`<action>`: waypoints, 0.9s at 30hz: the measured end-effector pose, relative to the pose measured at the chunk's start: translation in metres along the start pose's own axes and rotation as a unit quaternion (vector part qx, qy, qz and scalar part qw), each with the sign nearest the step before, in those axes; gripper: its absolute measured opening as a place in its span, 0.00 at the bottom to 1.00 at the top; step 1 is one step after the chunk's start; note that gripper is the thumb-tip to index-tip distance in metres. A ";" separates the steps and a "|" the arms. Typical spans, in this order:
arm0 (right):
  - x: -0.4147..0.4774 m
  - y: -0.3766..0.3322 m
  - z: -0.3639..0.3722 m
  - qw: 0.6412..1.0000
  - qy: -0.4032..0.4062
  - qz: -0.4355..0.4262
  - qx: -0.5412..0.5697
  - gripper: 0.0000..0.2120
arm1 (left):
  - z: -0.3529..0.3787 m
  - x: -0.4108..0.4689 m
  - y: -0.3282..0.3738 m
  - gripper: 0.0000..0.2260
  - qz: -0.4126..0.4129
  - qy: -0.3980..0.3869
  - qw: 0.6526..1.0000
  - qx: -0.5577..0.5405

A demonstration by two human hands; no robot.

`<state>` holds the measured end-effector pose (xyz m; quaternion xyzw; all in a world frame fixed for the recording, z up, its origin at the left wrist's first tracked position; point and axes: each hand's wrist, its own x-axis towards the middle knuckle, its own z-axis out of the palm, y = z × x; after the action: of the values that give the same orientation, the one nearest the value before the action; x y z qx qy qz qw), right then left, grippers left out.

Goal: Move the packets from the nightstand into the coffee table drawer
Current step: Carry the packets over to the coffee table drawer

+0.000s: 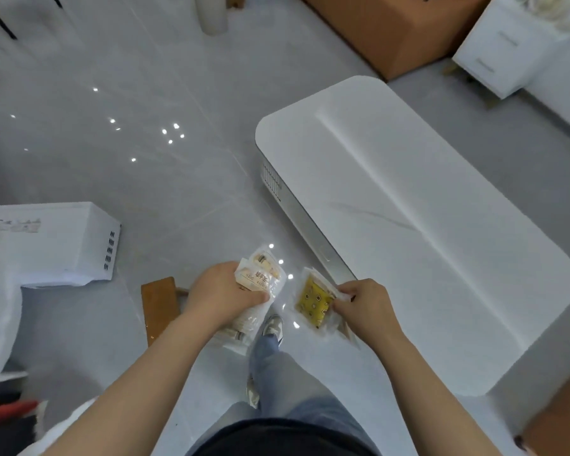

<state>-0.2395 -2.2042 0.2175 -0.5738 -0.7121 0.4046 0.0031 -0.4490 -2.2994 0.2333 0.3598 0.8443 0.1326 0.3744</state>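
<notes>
A white coffee table [425,225] stands on the grey floor [129,143], its worktop bare. Just left of its near corner, two hands hold packets in the air. The left hand [221,294] has its fingers [257,297] curled round several pale packets [260,274], number unclear. The right hand [366,304] pinches one yellow packet [313,301] by its right edge.

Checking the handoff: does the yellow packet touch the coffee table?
Apart. In the head view the right hand holds the yellow packet above the floor, and bare floor shows between it and the coffee table.
</notes>
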 end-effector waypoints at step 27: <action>0.131 -0.036 0.012 0.948 0.142 0.249 0.136 0.08 | -0.052 0.248 0.110 0.11 0.211 -0.169 0.940 0.207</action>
<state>-0.3189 -2.1042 0.1701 -0.7787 -0.4769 0.3996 0.0809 -0.5456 -2.0442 0.1895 0.6159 0.6823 -0.0321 0.3926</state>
